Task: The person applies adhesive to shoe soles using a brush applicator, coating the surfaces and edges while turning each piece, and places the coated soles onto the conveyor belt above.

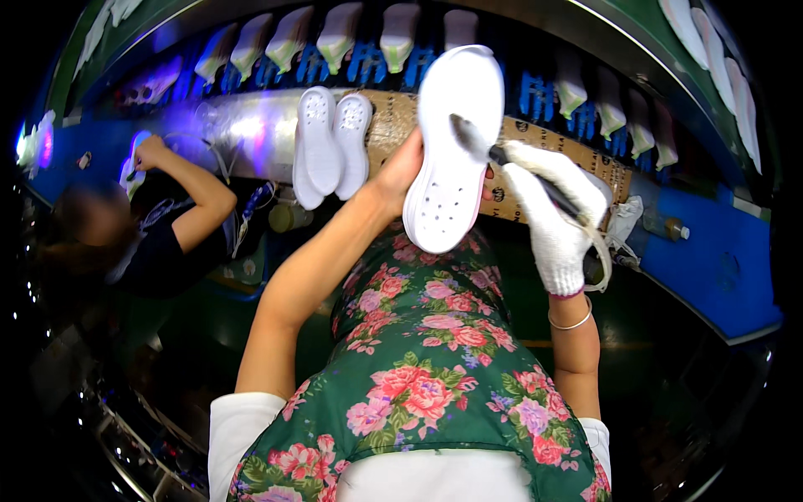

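A white shoe sole (pixel 438 180) with small holes at its near end is held up before me, inner face towards me. My bare left hand (pixel 401 174) grips it from the left side, with fingertips showing past its right edge. A white knitted glove covers my right hand (pixel 552 209), closed round the dark handle of a brush. The brush's blurred bristles (pixel 470 135) lie over the middle of the sole. From the handle's rear a pale tube (pixel 602 255) hangs beside my wrist. Several white soles (pixel 321 142) lie on the bench to the left of the held one.
Brown printed tape covers the bench (pixel 389 125). Behind it, shoe uppers (pixel 337 38) stand in a row over blue holders. A co-worker's arm (pixel 201 197) reaches in at far left. On the blue surface at right lies a small bottle (pixel 667 226) near a crumpled white cloth (pixel 623 219).
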Available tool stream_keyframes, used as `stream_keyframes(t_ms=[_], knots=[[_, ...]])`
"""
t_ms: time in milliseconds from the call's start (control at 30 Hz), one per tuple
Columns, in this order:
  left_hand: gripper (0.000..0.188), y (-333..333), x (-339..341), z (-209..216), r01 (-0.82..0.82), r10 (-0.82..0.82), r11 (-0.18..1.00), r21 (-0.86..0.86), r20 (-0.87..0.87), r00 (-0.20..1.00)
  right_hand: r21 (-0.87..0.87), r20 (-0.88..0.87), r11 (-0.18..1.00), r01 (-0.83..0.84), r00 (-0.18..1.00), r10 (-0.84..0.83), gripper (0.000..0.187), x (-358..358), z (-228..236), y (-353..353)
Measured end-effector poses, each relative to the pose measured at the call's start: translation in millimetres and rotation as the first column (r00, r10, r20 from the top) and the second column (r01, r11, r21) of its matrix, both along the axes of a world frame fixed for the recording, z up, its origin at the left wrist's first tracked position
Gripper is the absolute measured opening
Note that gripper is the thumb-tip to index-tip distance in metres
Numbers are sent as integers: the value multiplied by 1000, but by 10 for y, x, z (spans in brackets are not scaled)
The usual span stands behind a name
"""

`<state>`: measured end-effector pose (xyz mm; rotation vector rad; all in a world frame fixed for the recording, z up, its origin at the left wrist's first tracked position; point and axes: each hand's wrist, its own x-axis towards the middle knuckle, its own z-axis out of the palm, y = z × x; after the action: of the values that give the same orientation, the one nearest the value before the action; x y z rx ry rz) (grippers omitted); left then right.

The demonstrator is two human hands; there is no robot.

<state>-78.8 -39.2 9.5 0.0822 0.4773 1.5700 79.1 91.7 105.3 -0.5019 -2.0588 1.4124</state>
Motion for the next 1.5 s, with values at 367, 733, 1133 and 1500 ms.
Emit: stream_keyframes(t_ms=[367,733,1133,1500], knots=[[42,-531,285,-220,-233,241,951,-202,15,970,252,-51,937,-242,963,263,19,140,162,-145],[99,-365,528,234,-357,352,929,98,73,933,320,-159,945,-61,980,117,26,190,285,-231],[99,-16,727,307,-435,436,899,-41,172,883,447,-160,894,-31,980,114,27,-123,467,-139],[79,-18,827,-110,-411,248,883,226,519,818,353,-202,936,-4,976,80,30,-198,408,-435]])
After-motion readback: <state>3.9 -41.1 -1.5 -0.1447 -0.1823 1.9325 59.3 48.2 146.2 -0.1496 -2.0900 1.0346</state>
